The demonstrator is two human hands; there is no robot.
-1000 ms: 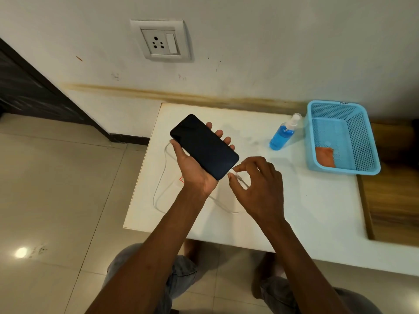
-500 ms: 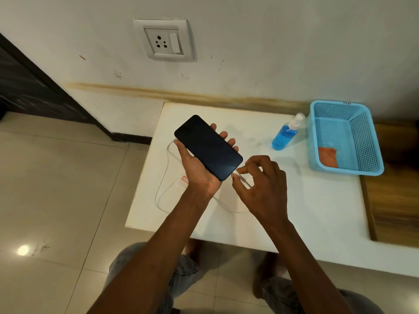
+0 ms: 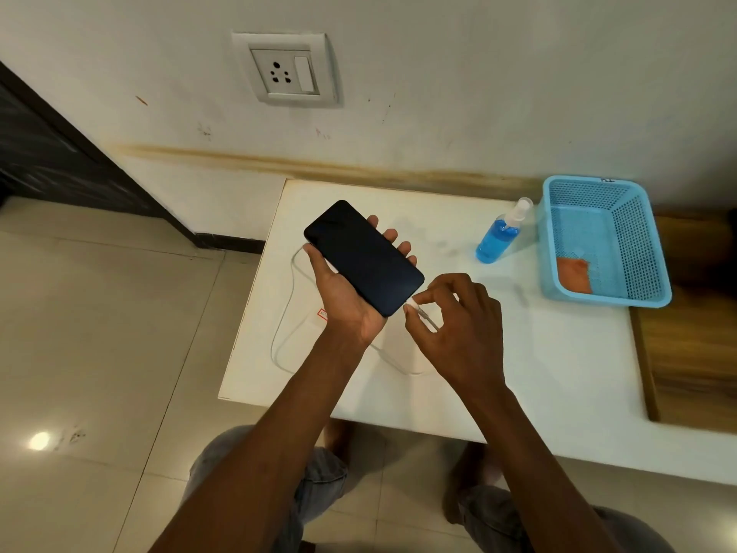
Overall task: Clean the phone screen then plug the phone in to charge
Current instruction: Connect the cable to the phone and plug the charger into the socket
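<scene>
Left hand [image 3: 343, 301] lay palm up, fingers loosely curled round the phone [image 3: 363, 257], which sat screen up, dark, held slantwise above the table [image 3: 558, 373], its lower end pointing toward the right hand [image 3: 458, 329]. Right hand was pinched, thumb and forefinger closed on the white plug [image 3: 414, 305] of the cable [image 3: 287, 313], other fingers curled in. Plug tip was right at the phone's bottom edge, touching or just short of it; whether it had seated could not be told. Cable trailed from the pinch, looped over the table under the left forearm and round to the left edge; its far end was hidden. Judged step: pushing the plug into the port, cleaning side seemingly done, since the orange cloth [image 3: 572, 275] lay in the blue basket [image 3: 606, 297] and the spray bottle [image 3: 498, 237] stood just beside it, both well apart from the hands. To do it well: keep the phone braced in the palm so it does not slide back, line the plug with the phone's long axis, square to the port, push straight with no twist, grip on the plug body and not the cord. Slack looked enough, so no tug expected. Risk: an angled push could scrape the port or tip the phone off the palm. Wall socket [image 3: 285, 71] above had nothing in it, so the other end likely remained to be plugged.
</scene>
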